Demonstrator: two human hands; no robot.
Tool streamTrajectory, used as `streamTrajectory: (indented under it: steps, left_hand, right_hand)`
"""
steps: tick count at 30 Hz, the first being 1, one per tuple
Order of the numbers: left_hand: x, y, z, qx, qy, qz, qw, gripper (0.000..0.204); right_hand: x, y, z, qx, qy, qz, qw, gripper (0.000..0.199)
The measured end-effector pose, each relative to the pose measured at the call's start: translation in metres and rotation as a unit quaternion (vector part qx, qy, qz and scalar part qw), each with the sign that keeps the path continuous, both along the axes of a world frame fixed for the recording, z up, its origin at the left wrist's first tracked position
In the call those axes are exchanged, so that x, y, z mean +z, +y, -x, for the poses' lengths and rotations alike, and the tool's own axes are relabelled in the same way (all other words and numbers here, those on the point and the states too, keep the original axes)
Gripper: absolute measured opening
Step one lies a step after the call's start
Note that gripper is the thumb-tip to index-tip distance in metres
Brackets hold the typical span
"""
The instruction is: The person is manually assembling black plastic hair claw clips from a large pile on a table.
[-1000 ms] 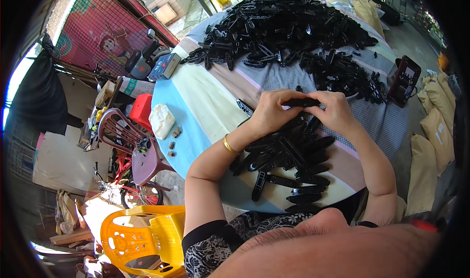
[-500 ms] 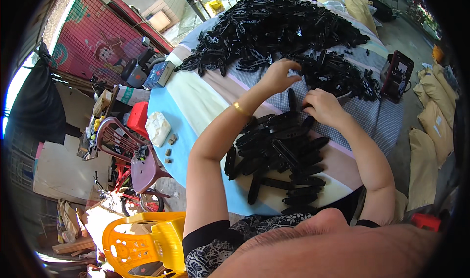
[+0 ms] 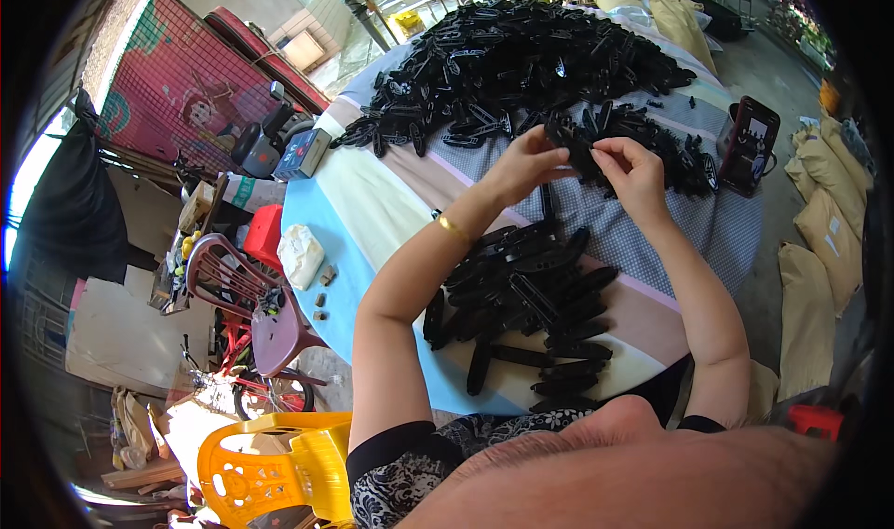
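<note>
My left hand and my right hand are raised above the round table, both pinching one long black plastic part between them. A gold bangle circles my left wrist. Below my hands lies a near pile of black plastic parts. A much larger heap of the same black parts covers the far half of the table.
A dark red box stands at the table's right edge. A white cloth bundle and small brown bits lie on the blue rim at left. A maroon chair and a yellow plastic chair stand beside the table. Tan sacks line the right.
Both hands have lifted off the near pile and moved farther out over the table, now holding one black part between them.
</note>
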State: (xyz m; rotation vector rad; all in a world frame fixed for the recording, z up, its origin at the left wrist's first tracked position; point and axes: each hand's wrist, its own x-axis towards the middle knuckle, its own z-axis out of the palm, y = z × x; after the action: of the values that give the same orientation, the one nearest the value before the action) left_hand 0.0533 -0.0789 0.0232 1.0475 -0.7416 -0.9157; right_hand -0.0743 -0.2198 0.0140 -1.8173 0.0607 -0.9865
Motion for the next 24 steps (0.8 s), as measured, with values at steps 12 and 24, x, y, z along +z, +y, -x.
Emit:
streamTrajectory:
  steps: [12, 24]
  left_hand:
    - [-0.009, 0.051, 0.044, 0.070, 0.020, -0.022, 0.997, 0.031]
    - [-0.002, 0.063, 0.046, 0.093, -0.089, -0.017, 0.992, 0.034]
  right_hand:
    - [0.021, 0.041, 0.020, -0.019, -0.134, 0.335, 0.933, 0.014]
    - [0.019, 0.056, 0.027, 0.047, -0.019, 0.104, 0.993, 0.009]
